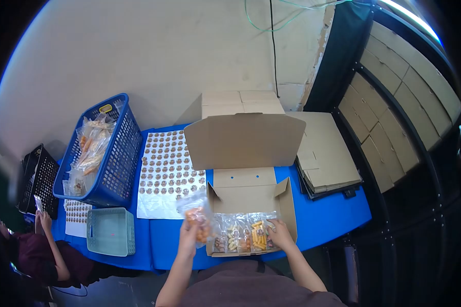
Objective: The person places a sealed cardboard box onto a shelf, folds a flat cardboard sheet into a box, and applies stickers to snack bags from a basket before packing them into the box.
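My left hand (188, 236) grips a clear plastic bag (198, 220) of round orange pieces, held up over the left side of an open cardboard box (288, 204). Inside the box, along its near side, several clear bags stand in a row. One holds pale curved pieces (233, 236), and another holds yellow stick-shaped pieces (259, 236). My right hand (280, 235) is inside the box at its right end, fingers apart and touching the bag of yellow sticks. The box lid (246, 140) stands raised at the back.
To the left, a blue basket (119, 163) holds filled bags, with a pale green tray (110, 231) before it. A sticker sheet (170, 174) lies beside the box. Flat cardboard (328, 153) is stacked at right, near a shelf of boxes (381, 117). Another person (56, 256) works at far left.
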The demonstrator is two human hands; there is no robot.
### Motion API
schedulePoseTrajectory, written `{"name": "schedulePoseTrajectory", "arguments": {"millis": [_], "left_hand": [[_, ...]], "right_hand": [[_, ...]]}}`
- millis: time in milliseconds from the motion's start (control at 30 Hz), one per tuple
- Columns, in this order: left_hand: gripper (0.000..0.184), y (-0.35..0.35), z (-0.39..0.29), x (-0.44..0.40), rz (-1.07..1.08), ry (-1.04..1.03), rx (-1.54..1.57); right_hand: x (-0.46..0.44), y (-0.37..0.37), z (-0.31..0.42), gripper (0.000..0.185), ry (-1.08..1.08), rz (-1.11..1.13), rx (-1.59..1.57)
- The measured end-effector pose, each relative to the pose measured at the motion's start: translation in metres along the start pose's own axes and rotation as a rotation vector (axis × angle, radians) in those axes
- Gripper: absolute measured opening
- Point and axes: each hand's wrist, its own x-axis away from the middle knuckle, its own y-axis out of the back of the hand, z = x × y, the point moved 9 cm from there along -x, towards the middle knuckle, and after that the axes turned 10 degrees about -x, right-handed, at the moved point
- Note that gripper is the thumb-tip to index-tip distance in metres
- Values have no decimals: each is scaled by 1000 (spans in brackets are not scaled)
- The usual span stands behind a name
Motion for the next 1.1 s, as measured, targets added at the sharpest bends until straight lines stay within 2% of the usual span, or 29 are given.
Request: {"name": "schedulePoseTrajectory", "arguments": {"millis": [33, 100, 133, 167, 200, 233, 300, 367, 467, 567, 633, 667, 767, 900, 967, 1033, 1100], "left_hand": [[37, -5, 1, -2, -9, -9, 3], [36, -35, 1, 3, 125, 74, -315], [36, -39, 4, 1, 117, 73, -315], [37, -49, 12, 0, 198, 78, -306], [38, -59, 18, 1, 280, 83, -296], [38, -64, 19, 4, 276, 77, -291], [35, -78, 11, 9, 283, -4, -173], [34, -79, 7, 11, 257, -84, -154], [33, -74, 2, 18, 211, -128, -162], [33, -74, -2, 23, 177, -127, -228], [35, -66, -6, 28, 126, -253, -442], [37, -66, -11, 31, 126, -235, -494], [38, -74, -23, 37, 119, -290, -391], [42, -95, -21, 48, 127, -434, -470], [46, -101, -11, 48, 246, -199, -134], [43, -104, -12, 47, 242, -180, -159], [39, -94, -32, 53, 60, -336, -302]], "right_hand": [[-6, -3, 7, 39, 11, 7, 1], [-3, -12, 62, 37, 185, 117, -63], [1, -22, 81, 40, 86, 205, -155], [-1, -33, 86, 40, 88, 211, -155], [1, -49, 90, 42, 77, 290, -322], [1, -63, 95, 45, 68, 368, -484], [5, -82, 110, 42, 118, 457, -599], [2, -78, 113, 41, 47, 455, -533], [8, -84, 127, 42, -22, 582, -676], [9, -84, 133, 44, -37, 567, -719], [13, -83, 140, 43, -3, 581, -800], [11, -82, 135, 42, 3, 573, -802], [6, -77, 135, 39, -67, 539, -975], [15, -70, 149, 35, 89, 544, -826], [16, -72, 146, 34, 64, 532, -855], [14, -72, 140, 31, 25, 446, -941], [17, -74, 147, 36, 17, 469, -994]]}}
